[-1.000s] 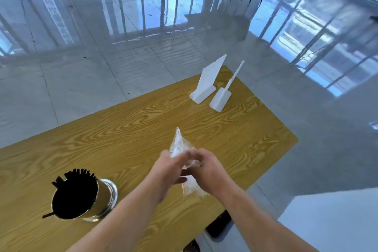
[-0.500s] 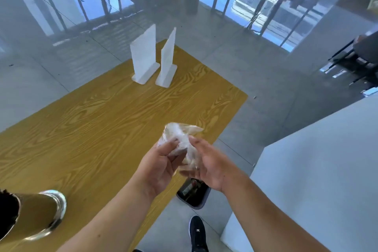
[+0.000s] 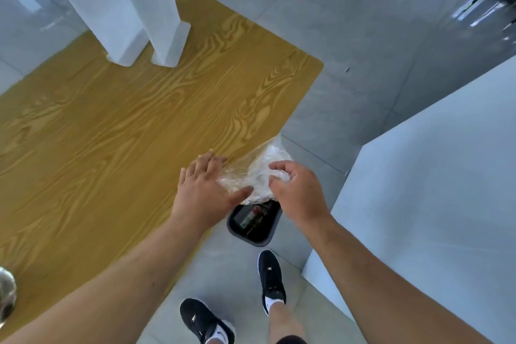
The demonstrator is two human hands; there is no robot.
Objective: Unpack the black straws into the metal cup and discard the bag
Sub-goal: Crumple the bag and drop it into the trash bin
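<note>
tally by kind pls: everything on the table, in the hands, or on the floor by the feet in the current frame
White sign stands: 2
Clear plastic bag, crumpled, between left hand and right hand: 1
Metal cup, only an edge in view: 1
Dark bin on the floor: 1
Black shoes: 2
Total: 7

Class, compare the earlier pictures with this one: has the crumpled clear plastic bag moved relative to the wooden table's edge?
Yes. The crumpled clear plastic bag has gone from over the wooden table to its near edge, now above the dark bin on the floor.
</note>
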